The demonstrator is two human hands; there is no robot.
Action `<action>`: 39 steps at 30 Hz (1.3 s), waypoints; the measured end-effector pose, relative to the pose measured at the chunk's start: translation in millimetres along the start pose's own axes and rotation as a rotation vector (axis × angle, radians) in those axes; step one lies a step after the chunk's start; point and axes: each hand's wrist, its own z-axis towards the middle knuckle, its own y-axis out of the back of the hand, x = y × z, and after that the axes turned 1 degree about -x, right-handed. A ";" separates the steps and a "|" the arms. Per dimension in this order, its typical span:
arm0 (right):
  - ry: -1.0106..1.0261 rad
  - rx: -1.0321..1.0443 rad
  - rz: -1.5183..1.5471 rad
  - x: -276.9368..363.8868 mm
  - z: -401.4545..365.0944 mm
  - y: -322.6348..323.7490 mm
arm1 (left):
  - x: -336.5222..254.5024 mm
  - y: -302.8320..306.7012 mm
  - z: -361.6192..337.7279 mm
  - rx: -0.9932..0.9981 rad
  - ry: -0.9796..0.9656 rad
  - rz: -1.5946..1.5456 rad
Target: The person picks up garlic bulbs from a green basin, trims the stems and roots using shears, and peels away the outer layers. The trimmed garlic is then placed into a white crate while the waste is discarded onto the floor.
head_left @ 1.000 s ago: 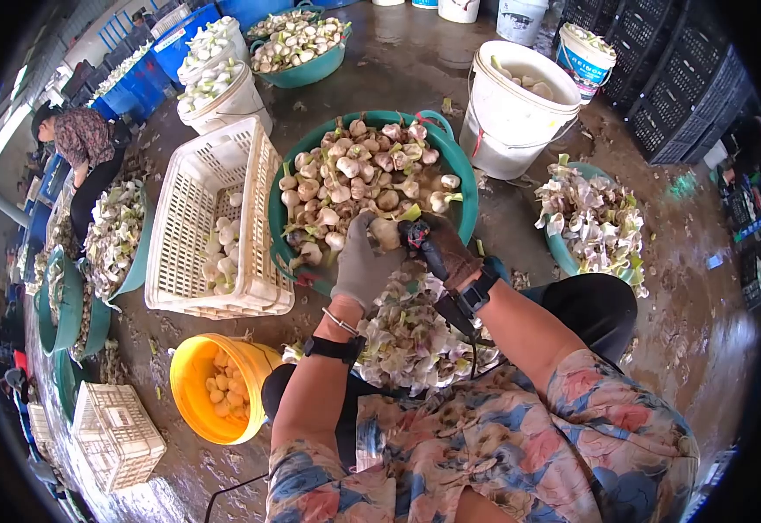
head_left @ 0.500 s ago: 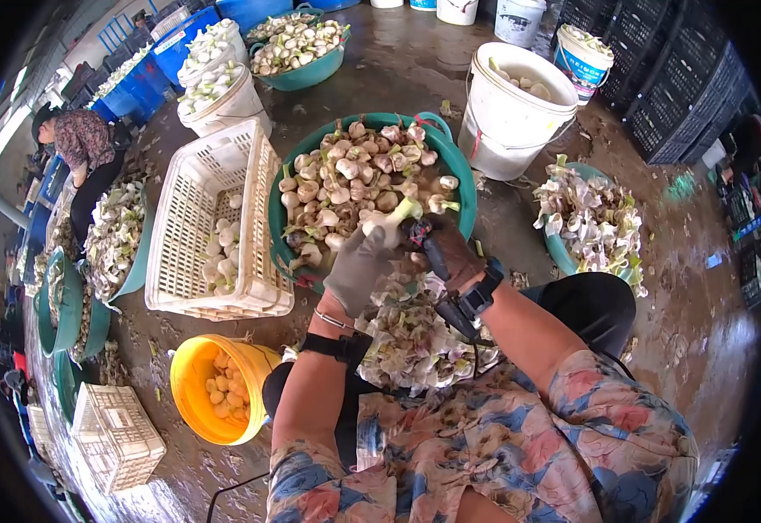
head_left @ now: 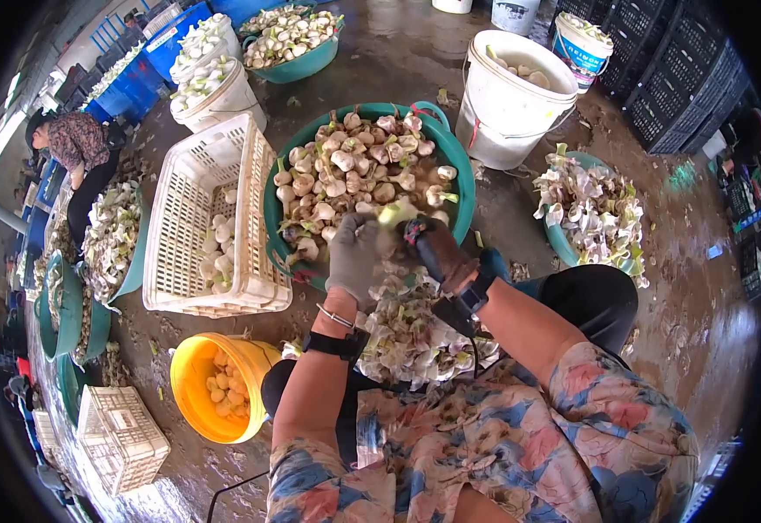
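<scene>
My left hand (head_left: 354, 255), in a grey glove, grips a garlic bulb (head_left: 394, 213) with a green stem stub, held just over the near rim of a big teal basin (head_left: 455, 161) full of unpeeled garlic. My right hand (head_left: 437, 251), in a dark glove, is closed on a small red-handled cutting tool (head_left: 414, 231) pressed against the same bulb. Both hands meet above a heap of garlic skins and trimmings (head_left: 411, 331) lying in front of my lap.
A white plastic crate (head_left: 197, 174) with a few bulbs lies left of the basin. A yellow bucket (head_left: 187, 388) of peeled cloves stands near my left knee. White buckets (head_left: 511, 105), a teal bowl of skins (head_left: 563, 248), black crates (head_left: 677, 78) and a crouching person (head_left: 80, 144) surround me.
The bulb was turned in my left hand, its green stem now pointing up and away. Both hands shifted slightly up towards the basin rim.
</scene>
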 end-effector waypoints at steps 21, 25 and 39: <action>0.357 0.238 -1.367 -71.7 35.6 47.5 | -19.8 4.6 -3.9 0.191 0.236 -0.672; 0.441 0.566 -1.205 -103.7 -3.6 50.9 | -14.8 2.5 -1.1 0.228 0.252 -0.869; 0.007 0.307 -0.348 9.6 12.1 22.5 | -4.9 11.6 7.2 0.112 0.363 -0.698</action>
